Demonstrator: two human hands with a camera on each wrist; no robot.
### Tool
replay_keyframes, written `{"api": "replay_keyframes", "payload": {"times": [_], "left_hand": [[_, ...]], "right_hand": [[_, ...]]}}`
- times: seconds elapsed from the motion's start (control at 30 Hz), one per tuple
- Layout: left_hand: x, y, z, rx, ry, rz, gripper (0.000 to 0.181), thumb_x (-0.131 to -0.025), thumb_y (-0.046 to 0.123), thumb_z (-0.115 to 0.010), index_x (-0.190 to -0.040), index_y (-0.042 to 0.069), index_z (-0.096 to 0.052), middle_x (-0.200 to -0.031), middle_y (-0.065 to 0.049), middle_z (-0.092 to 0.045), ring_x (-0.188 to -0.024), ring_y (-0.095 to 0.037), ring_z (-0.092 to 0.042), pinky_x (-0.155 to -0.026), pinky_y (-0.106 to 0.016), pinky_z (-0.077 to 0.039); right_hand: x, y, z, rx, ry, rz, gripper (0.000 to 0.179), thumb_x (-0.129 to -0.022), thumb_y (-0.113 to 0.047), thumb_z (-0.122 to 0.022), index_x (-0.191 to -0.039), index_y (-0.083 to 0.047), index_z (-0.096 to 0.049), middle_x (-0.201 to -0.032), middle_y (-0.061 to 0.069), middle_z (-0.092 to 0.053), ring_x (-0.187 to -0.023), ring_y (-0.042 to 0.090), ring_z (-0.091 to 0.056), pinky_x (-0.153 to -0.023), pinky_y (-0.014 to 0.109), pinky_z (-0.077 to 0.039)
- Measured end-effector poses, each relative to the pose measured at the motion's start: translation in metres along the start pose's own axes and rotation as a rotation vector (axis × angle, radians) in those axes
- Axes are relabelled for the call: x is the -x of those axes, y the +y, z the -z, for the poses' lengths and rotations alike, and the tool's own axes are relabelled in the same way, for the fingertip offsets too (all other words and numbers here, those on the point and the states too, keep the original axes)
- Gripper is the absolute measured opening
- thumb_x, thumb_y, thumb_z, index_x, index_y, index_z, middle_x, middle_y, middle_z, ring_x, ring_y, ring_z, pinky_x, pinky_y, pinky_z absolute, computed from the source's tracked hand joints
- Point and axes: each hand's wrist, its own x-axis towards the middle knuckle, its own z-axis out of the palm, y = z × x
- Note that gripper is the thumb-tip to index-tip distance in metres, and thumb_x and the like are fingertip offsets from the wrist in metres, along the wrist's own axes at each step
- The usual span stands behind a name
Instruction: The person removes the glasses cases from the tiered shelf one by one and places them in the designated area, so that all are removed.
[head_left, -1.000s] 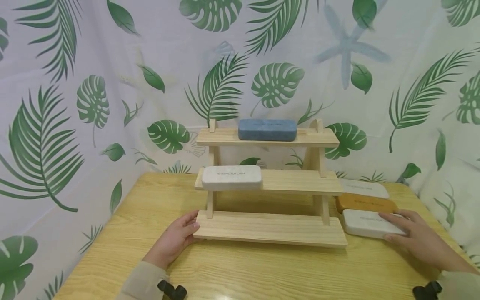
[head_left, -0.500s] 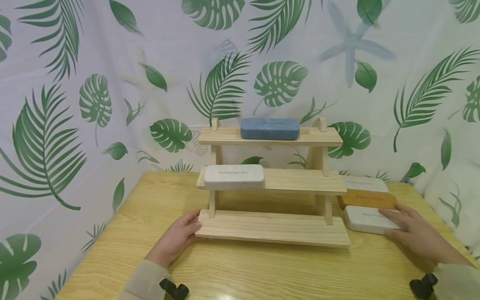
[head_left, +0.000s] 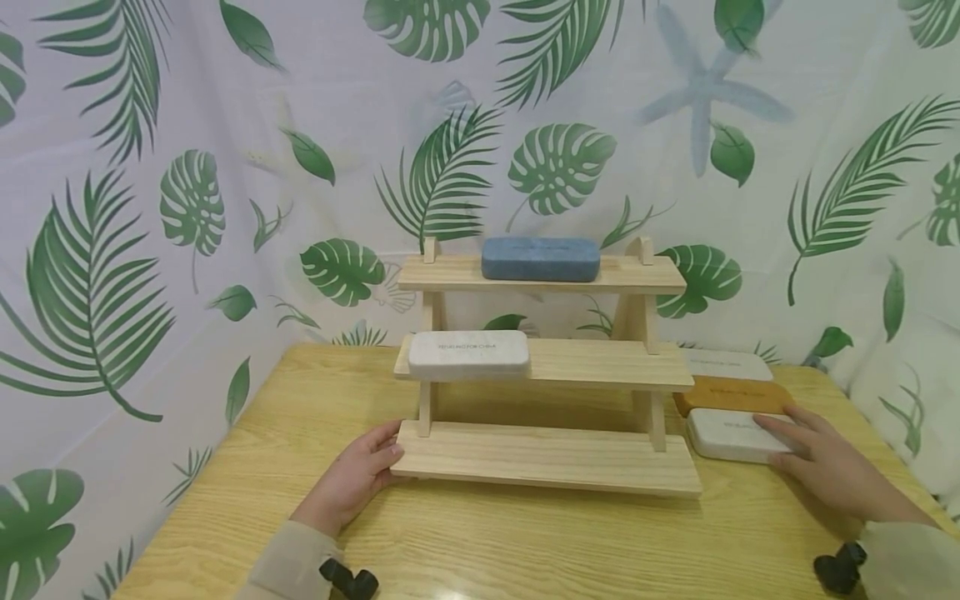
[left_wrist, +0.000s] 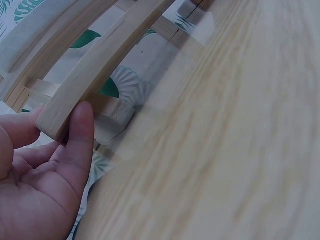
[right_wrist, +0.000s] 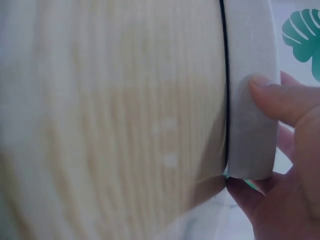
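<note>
A three-tier wooden display stand (head_left: pixel 547 457) stands on the table. My left hand (head_left: pixel 358 475) pinches the left end of its lowest board (left_wrist: pixel 82 82), thumb on one face and fingers on the other. On the right, my right hand (head_left: pixel 832 467) holds the right end of a white glasses case (head_left: pixel 735 433), thumb (right_wrist: pixel 272 100) against its side and fingers over the top and end. That case lies flat at the front of a row, with an orange case (head_left: pixel 735 393) and another white case (head_left: pixel 726 363) behind it.
A blue case (head_left: pixel 540 259) sits on the top tier. Another white case (head_left: pixel 468 354) rests at the left of the middle tier. Behind the wooden table (head_left: pixel 480 550) hangs a leaf-print cloth (head_left: pixel 562 83).
The right hand and the front white case have shifted slightly back and left, closer against the orange case. My left hand keeps its hold on the stand.
</note>
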Motion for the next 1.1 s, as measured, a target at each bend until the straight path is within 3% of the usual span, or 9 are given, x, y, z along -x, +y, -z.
{"api": "replay_keyframes", "payload": {"times": [0.43,0.77,1.1], "left_hand": [[-0.004,-0.001,-0.006,0.007,-0.005,0.006,0.061,-0.109,0.015,-0.047,-0.160,-0.002,-0.017,-0.153,-0.029,-0.036,-0.129,-0.031,-0.051,-0.100,-0.037,-0.050],[-0.003,-0.001,-0.005,0.014,0.002,0.007,0.061,-0.110,0.014,-0.046,-0.160,-0.003,-0.016,-0.154,-0.031,-0.033,-0.130,-0.034,-0.049,-0.100,-0.039,-0.050],[-0.001,0.000,-0.004,0.001,0.033,0.001,0.060,-0.110,0.014,-0.045,-0.159,-0.005,-0.017,-0.154,-0.032,-0.033,-0.131,-0.036,-0.049,-0.100,-0.040,-0.051]], "right_hand": [[0.004,-0.013,0.003,-0.052,0.029,-0.083,0.076,-0.104,-0.050,-0.053,-0.161,-0.009,-0.027,-0.158,0.040,-0.003,-0.138,0.066,-0.007,-0.088,0.085,-0.024],[0.007,-0.054,0.015,-0.102,0.166,0.013,0.069,-0.104,-0.038,-0.059,-0.162,-0.018,-0.028,-0.157,0.033,-0.023,-0.137,0.061,-0.022,-0.089,0.081,-0.028],[0.007,-0.107,0.024,-0.143,0.274,0.119,0.068,-0.101,-0.027,-0.065,-0.161,-0.024,-0.033,-0.160,0.027,-0.024,-0.141,0.058,-0.019,-0.091,0.084,-0.023]]}}
